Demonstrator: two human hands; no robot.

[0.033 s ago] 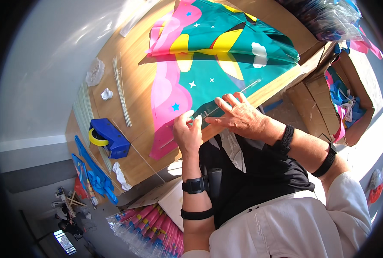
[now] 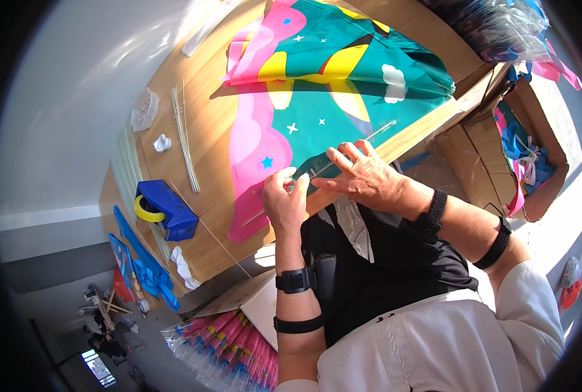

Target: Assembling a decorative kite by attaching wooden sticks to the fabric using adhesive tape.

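Observation:
A thin printed sheet, green with a pink scalloped border, yellow shapes and white stars, lies on the wooden table, its far part folded over. My left hand pinches the near edge of this sheet between thumb and fingers. Along that edge runs a slim clear rod or tube, partly covered by my fingers. Just to the right, my right hand rests over the edge with its fingers spread and its thumb reaching toward the left fingertips. What lies between the two thumbs is too small to make out.
Left on the table are a blue tape dispenser with yellow tape, thin white rods, a clear tub and blue ribbon. An open carton with coloured ribbons stands right. Pink packaged items lie below.

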